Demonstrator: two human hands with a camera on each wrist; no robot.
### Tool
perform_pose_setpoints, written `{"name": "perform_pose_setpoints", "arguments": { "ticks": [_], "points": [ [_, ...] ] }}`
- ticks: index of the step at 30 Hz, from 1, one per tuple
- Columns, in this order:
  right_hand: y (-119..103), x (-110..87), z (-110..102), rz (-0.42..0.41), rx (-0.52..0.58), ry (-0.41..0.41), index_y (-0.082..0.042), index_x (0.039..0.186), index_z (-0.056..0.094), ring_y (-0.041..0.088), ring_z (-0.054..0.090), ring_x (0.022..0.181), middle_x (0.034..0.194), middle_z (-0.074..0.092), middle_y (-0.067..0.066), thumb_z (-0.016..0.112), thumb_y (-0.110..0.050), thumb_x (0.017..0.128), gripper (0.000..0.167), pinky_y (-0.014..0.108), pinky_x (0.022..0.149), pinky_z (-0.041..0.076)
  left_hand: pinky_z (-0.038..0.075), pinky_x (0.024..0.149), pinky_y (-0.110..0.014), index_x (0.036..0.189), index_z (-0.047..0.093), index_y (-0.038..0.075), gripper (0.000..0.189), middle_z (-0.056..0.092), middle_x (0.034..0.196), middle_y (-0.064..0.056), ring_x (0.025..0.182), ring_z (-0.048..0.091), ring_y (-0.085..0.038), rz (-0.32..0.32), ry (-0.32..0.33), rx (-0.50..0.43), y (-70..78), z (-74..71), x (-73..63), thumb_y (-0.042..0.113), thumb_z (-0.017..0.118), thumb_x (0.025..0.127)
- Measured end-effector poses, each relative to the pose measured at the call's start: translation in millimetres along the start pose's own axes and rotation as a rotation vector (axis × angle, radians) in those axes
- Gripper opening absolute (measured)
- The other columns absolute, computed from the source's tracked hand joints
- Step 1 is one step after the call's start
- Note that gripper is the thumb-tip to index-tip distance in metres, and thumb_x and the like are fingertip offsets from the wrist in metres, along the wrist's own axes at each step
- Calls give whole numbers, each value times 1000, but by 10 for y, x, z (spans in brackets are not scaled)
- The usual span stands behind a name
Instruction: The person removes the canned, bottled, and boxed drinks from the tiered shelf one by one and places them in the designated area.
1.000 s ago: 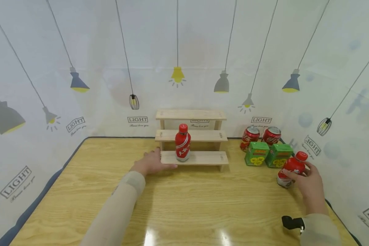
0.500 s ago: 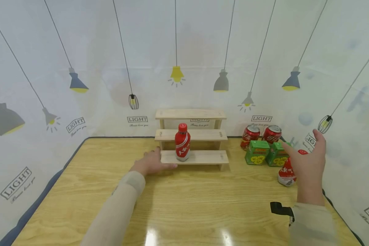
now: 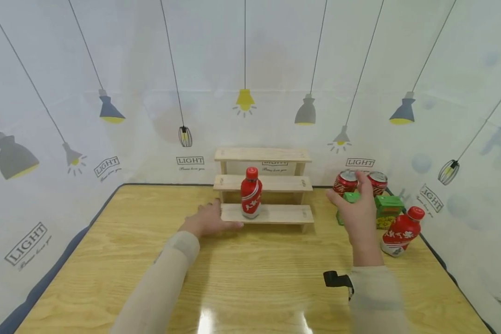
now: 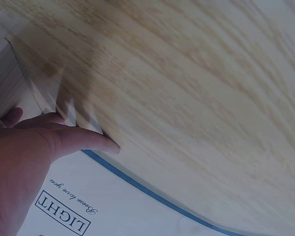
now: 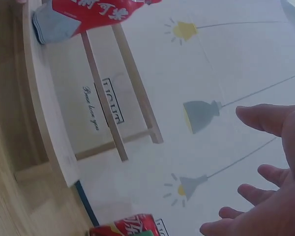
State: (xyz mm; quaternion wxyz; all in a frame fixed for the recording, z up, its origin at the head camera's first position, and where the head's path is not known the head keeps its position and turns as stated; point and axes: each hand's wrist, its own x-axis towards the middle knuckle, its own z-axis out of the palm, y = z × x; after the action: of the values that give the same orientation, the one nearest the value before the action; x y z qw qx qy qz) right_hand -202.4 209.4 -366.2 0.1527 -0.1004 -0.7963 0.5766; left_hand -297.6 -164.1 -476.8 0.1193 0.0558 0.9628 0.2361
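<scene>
My left hand [image 3: 206,220] rests against the left end of a three-tier wooden shelf [image 3: 284,213], its thumb along the front edge of the lowest tier. In the left wrist view its fingers stretch out past the shelf's end. A red-capped bottle [image 3: 251,195] stands upright on that lowest tier. My right hand [image 3: 359,215] is raised, holding nothing, with thumb and fingers spread. From the head it partly covers a left green carton [image 3: 351,197] and a red can [image 3: 344,181]. A second red bottle [image 3: 402,232] stands on the table to its right.
Another red can [image 3: 377,182] and a second green carton [image 3: 389,209] stand at the back right. The wood-grain table [image 3: 275,278] meets a white backdrop [image 3: 150,93] with printed lamps behind and at the sides.
My right hand has let go of the right-hand bottle, risen, and moved left in front of the cartons. That bottle stays standing on the table. My left hand has kept its place.
</scene>
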Motion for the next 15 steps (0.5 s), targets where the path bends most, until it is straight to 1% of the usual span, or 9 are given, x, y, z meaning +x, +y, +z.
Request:
{"name": "perform_pose_setpoints", "arguments": {
  "ticks": [4,7,12,15],
  "points": [
    [-25,28,220,-15,-17,-77,-32,171,19,29,15,168,180,17,-5,79,-39,96,97,65,132,25,29,116,-86,165,31,10,135,45,167,-17,155,37,-52,-1,4,9,6,-1,3,96,68,68],
    [-67,38,368,-25,-6,-131,-32,171,20,29,15,168,180,18,-5,80,-39,96,96,64,132,26,31,115,-85,164,32,9,136,46,166,-17,154,39,-51,-1,0,12,16,-16,-12,98,67,67],
    [-108,-9,639,-25,20,-185,-30,170,24,30,18,167,179,22,-4,81,-35,96,94,65,131,27,29,115,-87,164,32,10,140,46,166,-18,155,38,-52,-15,-6,14,31,-27,-36,102,65,63],
    [-79,-67,810,-30,30,-209,-25,170,25,32,19,167,179,24,0,81,-36,95,94,64,132,26,29,114,-87,164,32,10,139,46,166,-18,154,38,-52,-17,-8,15,38,-23,-30,101,64,64]
  ]
}}
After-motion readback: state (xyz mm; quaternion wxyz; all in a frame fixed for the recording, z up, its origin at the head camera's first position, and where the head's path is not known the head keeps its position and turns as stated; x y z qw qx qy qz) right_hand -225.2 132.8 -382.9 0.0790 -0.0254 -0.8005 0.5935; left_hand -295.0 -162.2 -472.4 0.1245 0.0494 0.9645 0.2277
